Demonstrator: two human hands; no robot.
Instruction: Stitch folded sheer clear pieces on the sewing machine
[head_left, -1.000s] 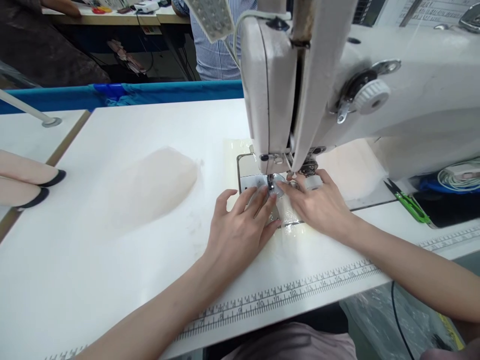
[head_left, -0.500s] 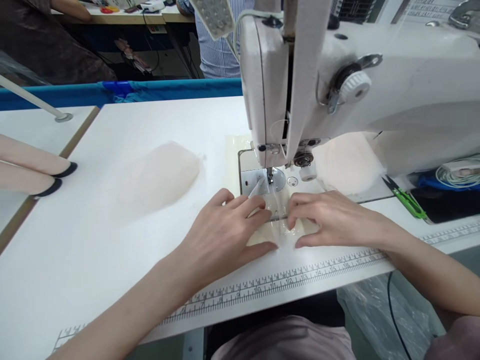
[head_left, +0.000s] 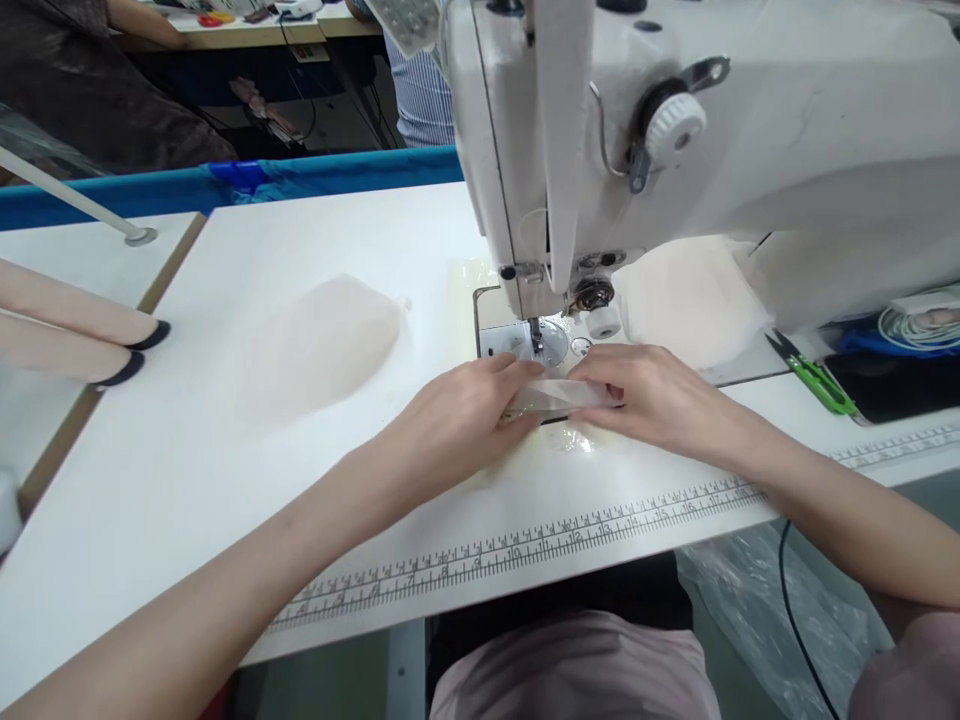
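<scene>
Between my hands, just in front of the presser foot [head_left: 535, 335], a thin translucent white strip of fabric [head_left: 559, 393] is stretched sideways. My left hand [head_left: 480, 405] pinches its left end, thumb below and fingers above. At the other end my right hand [head_left: 637, 395] pinches it, fingers curled. The strip lies over the front of the metal needle plate [head_left: 504, 340] of a white sewing machine [head_left: 510, 170]. Whether its far edge touches the presser foot I cannot tell.
Sheer pale fabric pieces lie left [head_left: 337, 345] on the white table [head_left: 225, 500] and right [head_left: 690, 300] under the machine arm. Green-handled thread snips [head_left: 814, 375] rest by a dark phone-like slab [head_left: 900, 385]. A printed ruler [head_left: 517, 560] runs along the front edge. People sit beyond.
Both hands have moved up towards the presser foot and closed on the strip. The strip, which ran towards me from the needle, now lies crosswise between them. The view has shifted slightly.
</scene>
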